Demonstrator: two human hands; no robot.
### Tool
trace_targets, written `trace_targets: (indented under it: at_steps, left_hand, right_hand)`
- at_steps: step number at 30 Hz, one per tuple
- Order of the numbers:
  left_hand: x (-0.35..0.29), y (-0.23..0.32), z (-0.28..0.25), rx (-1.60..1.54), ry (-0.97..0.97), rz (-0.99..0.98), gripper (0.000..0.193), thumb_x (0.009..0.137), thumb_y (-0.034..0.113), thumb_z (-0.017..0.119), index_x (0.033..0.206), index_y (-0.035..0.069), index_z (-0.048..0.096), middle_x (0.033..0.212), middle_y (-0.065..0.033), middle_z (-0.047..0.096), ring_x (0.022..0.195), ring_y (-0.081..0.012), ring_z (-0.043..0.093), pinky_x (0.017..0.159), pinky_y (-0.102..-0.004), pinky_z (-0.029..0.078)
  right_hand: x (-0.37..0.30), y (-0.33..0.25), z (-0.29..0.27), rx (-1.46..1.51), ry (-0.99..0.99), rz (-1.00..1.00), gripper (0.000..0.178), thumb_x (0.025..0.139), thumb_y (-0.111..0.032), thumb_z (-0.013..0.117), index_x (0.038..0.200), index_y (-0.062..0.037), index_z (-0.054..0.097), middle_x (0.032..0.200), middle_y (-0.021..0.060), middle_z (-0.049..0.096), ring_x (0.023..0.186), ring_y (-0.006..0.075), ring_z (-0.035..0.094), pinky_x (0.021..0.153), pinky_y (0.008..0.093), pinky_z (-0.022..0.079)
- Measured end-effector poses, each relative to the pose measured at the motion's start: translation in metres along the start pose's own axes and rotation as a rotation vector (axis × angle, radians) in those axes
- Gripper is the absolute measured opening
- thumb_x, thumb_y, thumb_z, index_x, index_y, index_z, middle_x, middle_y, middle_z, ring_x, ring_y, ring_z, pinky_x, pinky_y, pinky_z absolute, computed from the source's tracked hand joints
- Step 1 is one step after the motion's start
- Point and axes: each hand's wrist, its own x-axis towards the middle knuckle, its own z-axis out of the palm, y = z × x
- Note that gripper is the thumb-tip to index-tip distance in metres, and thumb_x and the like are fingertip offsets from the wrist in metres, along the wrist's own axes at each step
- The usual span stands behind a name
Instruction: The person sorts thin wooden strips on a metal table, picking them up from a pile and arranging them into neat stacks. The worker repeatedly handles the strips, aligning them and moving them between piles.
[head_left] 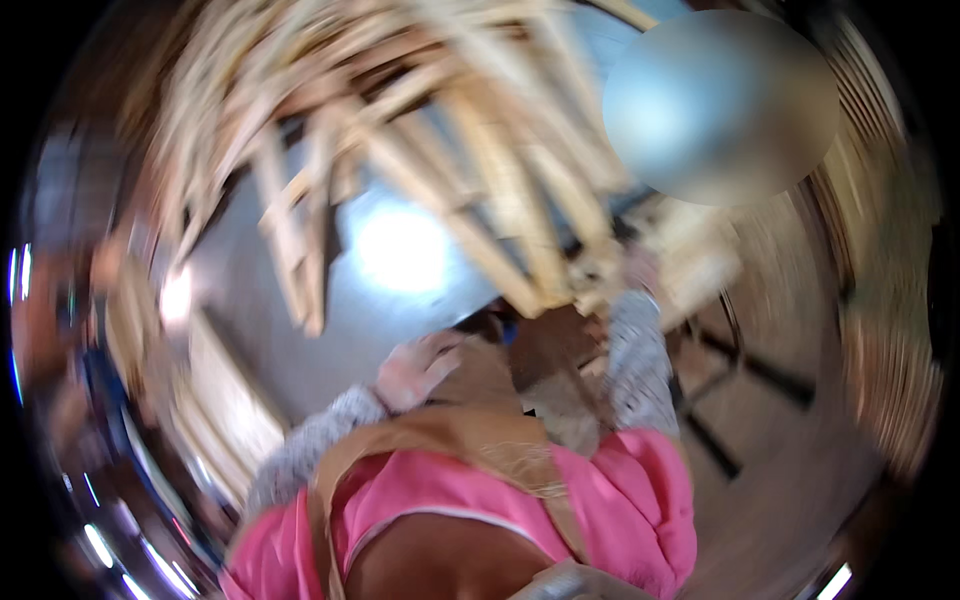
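My left hand (420, 370) is in front of my tan apron (465, 435), beside the near edge of the shiny grey metal table (370, 310). Its thumb and fingers look apart, and I see nothing held in it. My right hand (640, 272) reaches forward to the right, next to a stack of pale wooden pieces (695, 260). Motion smears its fingers, so whether it grips one of the pieces is unclear. Long wooden strips (505, 200) lie criss-crossed on the table, several with their ends toward me, close to my right hand.
A large heap of wooden strips (330, 60) covers the far part of the table. Pale boards (235, 385) stand along its left side. Dark metal legs (760, 370) of a stand rise from the floor on the right. Stacked wood (890, 390) lines the far right.
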Motion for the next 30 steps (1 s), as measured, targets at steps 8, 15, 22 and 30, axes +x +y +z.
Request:
trace_targets:
  at_steps: [8, 15, 22, 30]
  left_hand:
    - [-0.100, 0.001, 0.005, -0.381, 0.212, -0.899, 0.050, 0.104, 0.042, 0.060, 0.141, 0.009, 0.066, 0.132, -0.0211, 0.071, 0.121, -0.0406, 0.068, 0.108, -0.0479, 0.052]
    - [-0.310, -0.007, 0.024, -0.187, 0.816, -1.397, 0.054, 0.097, 0.040, 0.067, 0.140, 0.007, 0.066, 0.133, -0.0206, 0.071, 0.121, -0.0399, 0.068, 0.107, -0.0468, 0.054]
    - [-0.628, -0.026, -0.051, -0.064, 0.852, -2.151, 0.096, 0.092, 0.056, 0.072, 0.168, 0.009, 0.039, 0.179, -0.0233, 0.019, 0.166, -0.0402, 0.016, 0.135, -0.0469, 0.019]
    - [-0.826, -0.078, -0.037, 0.027, 0.437, -1.949, 0.100, 0.097, 0.058, 0.066, 0.175, 0.016, 0.019, 0.179, -0.0245, 0.016, 0.166, -0.0442, 0.014, 0.134, -0.0547, 0.011]
  right_hand:
    - [-0.111, -0.117, -0.025, 0.612, -0.256, -0.114, 0.045, 0.109, -0.039, 0.052, 0.131, -0.0039, 0.068, 0.107, 0.0209, 0.075, 0.101, 0.0404, 0.072, 0.089, 0.0490, 0.056]
    - [-0.257, -0.314, -0.015, 0.288, -0.956, -0.566, 0.041, 0.106, -0.035, 0.058, 0.131, -0.0041, 0.067, 0.100, 0.0165, 0.075, 0.091, 0.0332, 0.073, 0.079, 0.0438, 0.057]
    - [-0.486, -0.539, 0.070, 0.048, -1.189, -0.825, 0.036, 0.103, -0.028, 0.064, 0.131, -0.0048, 0.064, 0.090, 0.0093, 0.072, 0.076, 0.0201, 0.072, 0.065, 0.0341, 0.058]
    - [-0.601, -0.622, 0.247, 0.167, -0.945, -1.016, 0.076, 0.095, -0.027, 0.073, 0.157, -0.0121, 0.032, 0.081, 0.0089, 0.065, 0.051, 0.0174, 0.057, 0.044, 0.0334, 0.044]
